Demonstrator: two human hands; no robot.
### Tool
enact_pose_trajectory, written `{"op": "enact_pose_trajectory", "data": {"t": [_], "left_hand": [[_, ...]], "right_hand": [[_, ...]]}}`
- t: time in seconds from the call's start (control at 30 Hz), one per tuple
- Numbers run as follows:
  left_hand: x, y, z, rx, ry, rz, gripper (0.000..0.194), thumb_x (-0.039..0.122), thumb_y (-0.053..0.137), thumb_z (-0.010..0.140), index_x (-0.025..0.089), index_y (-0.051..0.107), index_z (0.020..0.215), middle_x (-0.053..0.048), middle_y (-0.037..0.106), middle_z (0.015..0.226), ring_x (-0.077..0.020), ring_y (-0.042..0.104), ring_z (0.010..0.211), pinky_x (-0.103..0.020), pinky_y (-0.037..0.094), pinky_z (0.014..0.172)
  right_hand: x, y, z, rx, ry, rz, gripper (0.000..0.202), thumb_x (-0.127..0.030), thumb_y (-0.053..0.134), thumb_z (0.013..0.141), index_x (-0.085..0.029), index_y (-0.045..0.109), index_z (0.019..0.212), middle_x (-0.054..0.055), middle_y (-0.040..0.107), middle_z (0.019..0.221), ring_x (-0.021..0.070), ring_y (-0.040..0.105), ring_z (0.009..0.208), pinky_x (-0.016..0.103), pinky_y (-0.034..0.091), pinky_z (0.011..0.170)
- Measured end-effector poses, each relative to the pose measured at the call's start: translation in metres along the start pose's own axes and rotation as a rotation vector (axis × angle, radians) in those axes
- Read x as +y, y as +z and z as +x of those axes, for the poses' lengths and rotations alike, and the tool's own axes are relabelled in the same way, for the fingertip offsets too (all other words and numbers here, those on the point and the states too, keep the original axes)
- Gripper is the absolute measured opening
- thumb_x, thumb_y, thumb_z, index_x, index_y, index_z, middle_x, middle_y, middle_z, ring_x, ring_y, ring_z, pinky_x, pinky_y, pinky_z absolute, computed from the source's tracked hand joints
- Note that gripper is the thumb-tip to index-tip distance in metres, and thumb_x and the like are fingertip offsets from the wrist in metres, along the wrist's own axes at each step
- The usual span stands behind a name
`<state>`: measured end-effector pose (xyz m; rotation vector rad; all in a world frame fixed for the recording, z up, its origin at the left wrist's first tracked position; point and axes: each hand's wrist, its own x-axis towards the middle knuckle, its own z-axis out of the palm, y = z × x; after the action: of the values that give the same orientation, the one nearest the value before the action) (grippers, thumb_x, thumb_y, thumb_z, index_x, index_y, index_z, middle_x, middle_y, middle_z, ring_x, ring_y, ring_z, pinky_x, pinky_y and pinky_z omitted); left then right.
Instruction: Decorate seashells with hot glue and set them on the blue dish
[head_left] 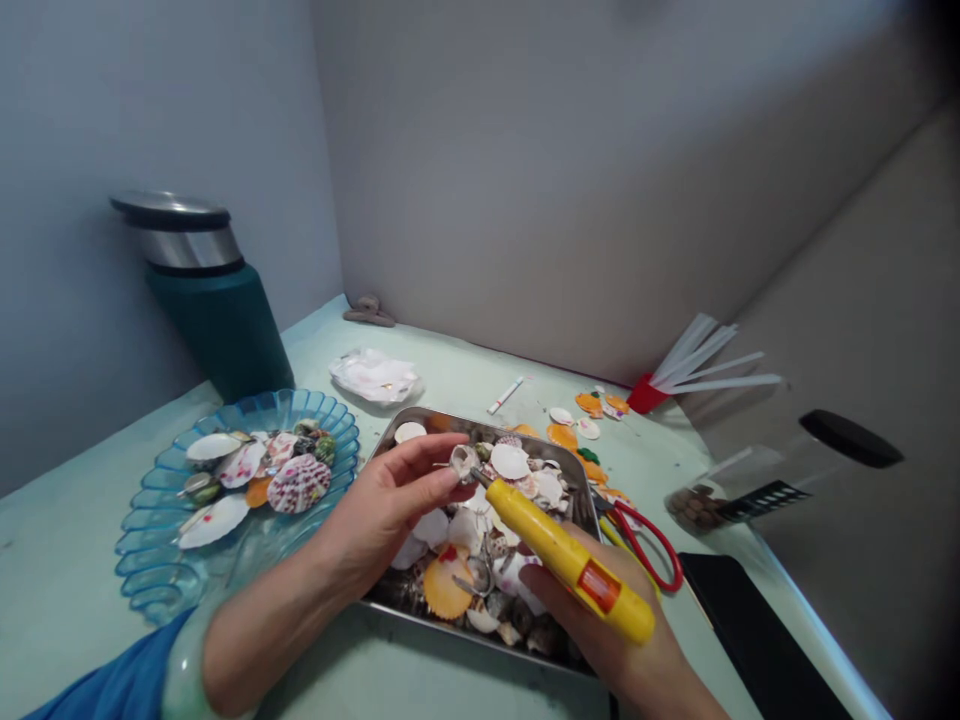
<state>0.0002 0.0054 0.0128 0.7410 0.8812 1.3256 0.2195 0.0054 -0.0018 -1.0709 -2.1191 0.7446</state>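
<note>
My left hand (397, 495) pinches a small whitish shell (463, 461) between thumb and fingertips, above a metal tray (480, 622) of mixed shells. My right hand (615, 620) is wrapped round a yellow glue gun (562, 550), whose metal nozzle points left at the small shell and looks to be touching it. An orange scallop shell (448, 586) lies in the tray below, among white, spiral and speckled shells. Part of the tray's right side is hidden behind the glue gun and my right hand.
A blue scalloped plate (142, 530) with shells is at left, before a teal bottle (221, 320). Behind lie a plastic-wrapped packet (375, 376) and a marker (505, 395). Rightward are orange shells (562, 436), red-handled scissors (660, 545), a red cup (645, 394) of glue sticks, a jar (701, 505) and a black phone-like slab (757, 630).
</note>
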Motion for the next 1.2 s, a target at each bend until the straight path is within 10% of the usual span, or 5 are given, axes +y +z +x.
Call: {"op": "enact_pose_trajectory", "data": {"t": [1.2], "left_hand": [[-0.0011,-0.0004,-0.0004,-0.025,0.004,-0.008,0.027,0.020,0.073,0.076,0.019,0.070,0.103,-0.005,0.071,0.107,-0.0189,0.065,0.098,-0.032,0.050,0.090]], "right_hand": [[0.0013,-0.0012,0.0000,-0.049,0.060,0.006,0.019,-0.034,0.059,0.087,-0.019,0.070,0.087,0.004,0.076,0.084,0.0217,0.071,0.071,0.026,0.053,0.051]]}}
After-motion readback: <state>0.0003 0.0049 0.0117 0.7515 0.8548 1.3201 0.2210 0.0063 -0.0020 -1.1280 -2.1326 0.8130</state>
